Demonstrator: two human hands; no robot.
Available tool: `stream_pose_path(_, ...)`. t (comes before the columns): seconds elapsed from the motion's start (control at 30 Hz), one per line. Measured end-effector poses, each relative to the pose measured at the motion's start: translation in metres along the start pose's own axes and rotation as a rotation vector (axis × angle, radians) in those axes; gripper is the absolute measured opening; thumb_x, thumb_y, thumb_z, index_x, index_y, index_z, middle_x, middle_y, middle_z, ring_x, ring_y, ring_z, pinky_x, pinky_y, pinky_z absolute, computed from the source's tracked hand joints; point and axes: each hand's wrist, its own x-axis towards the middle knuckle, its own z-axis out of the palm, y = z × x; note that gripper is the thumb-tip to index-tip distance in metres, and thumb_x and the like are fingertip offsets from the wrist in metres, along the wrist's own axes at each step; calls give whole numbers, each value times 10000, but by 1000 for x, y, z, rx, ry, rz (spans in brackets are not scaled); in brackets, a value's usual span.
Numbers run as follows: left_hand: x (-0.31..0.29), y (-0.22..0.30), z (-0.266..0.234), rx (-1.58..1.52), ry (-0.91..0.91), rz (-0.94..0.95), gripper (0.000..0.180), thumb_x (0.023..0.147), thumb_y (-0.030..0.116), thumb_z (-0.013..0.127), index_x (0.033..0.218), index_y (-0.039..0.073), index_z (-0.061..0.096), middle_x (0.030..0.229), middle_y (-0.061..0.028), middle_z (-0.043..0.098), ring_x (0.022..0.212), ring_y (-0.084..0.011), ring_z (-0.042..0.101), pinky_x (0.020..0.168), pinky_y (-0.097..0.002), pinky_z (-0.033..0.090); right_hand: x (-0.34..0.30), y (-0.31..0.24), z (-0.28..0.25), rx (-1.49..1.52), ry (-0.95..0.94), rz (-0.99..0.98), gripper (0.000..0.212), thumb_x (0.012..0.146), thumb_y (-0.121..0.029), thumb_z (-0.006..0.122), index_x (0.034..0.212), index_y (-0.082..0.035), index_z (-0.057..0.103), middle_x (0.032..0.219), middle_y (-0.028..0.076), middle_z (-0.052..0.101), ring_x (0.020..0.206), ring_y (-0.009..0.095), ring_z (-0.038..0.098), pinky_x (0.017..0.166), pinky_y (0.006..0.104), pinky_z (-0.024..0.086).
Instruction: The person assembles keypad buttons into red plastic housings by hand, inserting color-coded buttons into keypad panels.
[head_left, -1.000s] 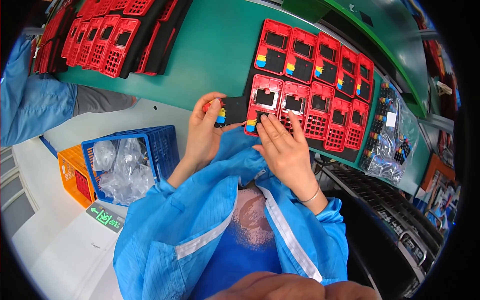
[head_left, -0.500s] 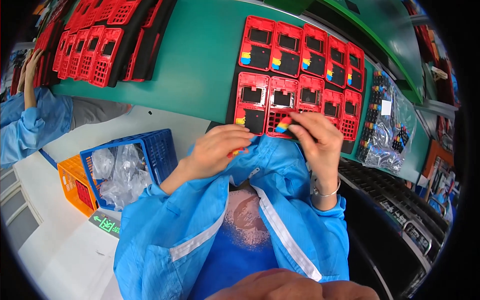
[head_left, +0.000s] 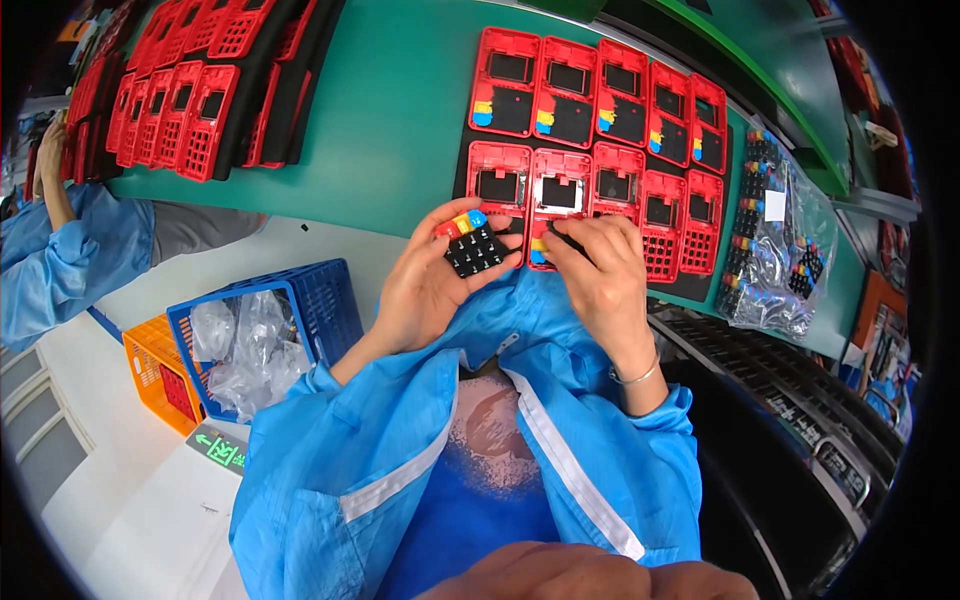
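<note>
My left hand [head_left: 418, 292], palm turned up, holds a rubber keypad [head_left: 474, 248] with black keys and a strip of red, yellow and blue keys; its fingers curl around the edges. With fingers pinched, my right hand [head_left: 603, 272] is at the lower part of a red phone housing [head_left: 557, 157], the second from the left in the near row. Another keypad [head_left: 538, 252] lies there, its coloured end showing and most of the rest covered by my right fingers. Far-row housings such as the leftmost one [head_left: 508, 45] have black keypad backs and coloured keys in them.
A clear bag of keypads [head_left: 775, 290] lies at the right on the green table [head_left: 400, 100]. More red housings [head_left: 210, 135] stand on black trays at the far left, near a co-worker's arm [head_left: 58, 190]. A blue crate [head_left: 335, 300] with plastic bags and an orange crate [head_left: 150, 370] sit left.
My left hand has turned palm up, exposing its keypad. My right hand has moved slightly left and down, bringing its keypad into the second near-row housing.
</note>
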Motion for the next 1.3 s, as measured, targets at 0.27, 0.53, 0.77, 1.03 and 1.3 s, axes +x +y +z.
stream_pose_path(0.27,2,-26,7,201,-217,117,599,1105,176,518,1626,-8,288,1671,-170,343,1525,-290,376,1233,-423,345,9,-34,0,370,162,152,420,720,-131,890,1104,-21,757,1038,112,726,877,296,690,768,389,554)
stream_pose_path(0.53,2,-30,11,254,-251,135,641,1112,294,510,1635,11,270,1618,-206,408,1500,-324,416,1229,-438,348,-17,-40,16,803,249,519,394,733,-27,903,1103,-25,766,962,64,715,898,164,696,799,297,557)
stream_pose_path(0.77,7,-26,13,164,-10,145,569,1084,61,495,1616,62,292,1444,-233,546,1332,-335,585,1155,-515,485,-19,7,-25,330,453,465,267,800,71,805,1050,-4,753,1026,123,701,927,243,690,840,335,555)
stream_pose_path(1.03,8,-25,15,165,-31,124,554,1079,39,495,1598,31,301,1428,-252,553,1346,-353,574,1158,-530,481,-28,20,-23,-222,84,58,353,733,-40,709,1080,-23,767,1046,82,716,946,253,691,846,390,556)
stream_pose_path(1.3,10,-26,10,178,-65,139,477,1081,41,484,1537,-9,352,1425,-257,553,1360,-400,559,1173,-571,458,-28,28,-40,-197,-28,7,349,748,-28,707,1092,-12,760,1104,92,724,1042,268,688,914,414,554)
